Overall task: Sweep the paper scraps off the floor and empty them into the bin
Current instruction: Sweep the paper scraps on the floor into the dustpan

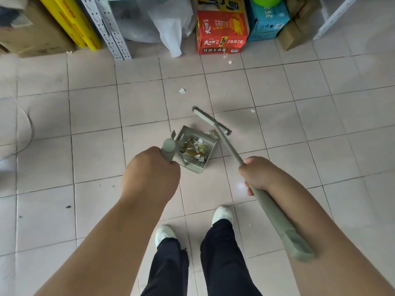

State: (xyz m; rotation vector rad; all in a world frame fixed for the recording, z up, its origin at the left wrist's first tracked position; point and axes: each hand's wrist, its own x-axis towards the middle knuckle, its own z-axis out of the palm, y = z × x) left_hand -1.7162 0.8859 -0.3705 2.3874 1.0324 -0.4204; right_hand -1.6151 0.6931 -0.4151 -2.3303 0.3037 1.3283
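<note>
**Both hands on the handles, scraps in the pan and on the tiles**

Nearest you, at 6 o'clock, your two white shoes point(222, 213) stand on the pale square-tiled floor point(96, 150) below dark trousers.

Your left hand point(151, 174) is wrapped tight around the upright sage-green handle of the dustpan point(168, 151), fingers curled round it. Your right hand point(257, 175), toward 3 o'clock, grips the long sage-green broom handle point(275, 212), which runs slantwise from your forearm up to the broom head.

Just beyond your left hand, the sage-green plastic dustpan point(210, 146) sits at the centre with a comb edge along its near side. Inside lies a pile of torn white and yellowish paper scraps point(195, 147).

The narrow sage-green broom head with dark bristles point(211, 120) is at the pan's far right corner, at about 1 o'clock from it; you cannot tell whether it touches the pan.

Farther out, loose white scraps lie on the tiles: one at 12 o'clock point(182, 91), one at 2 o'clock point(252, 110), and one point(230, 62) near the red-orange printed cardboard carton point(222, 32) against the far wall.
</note>
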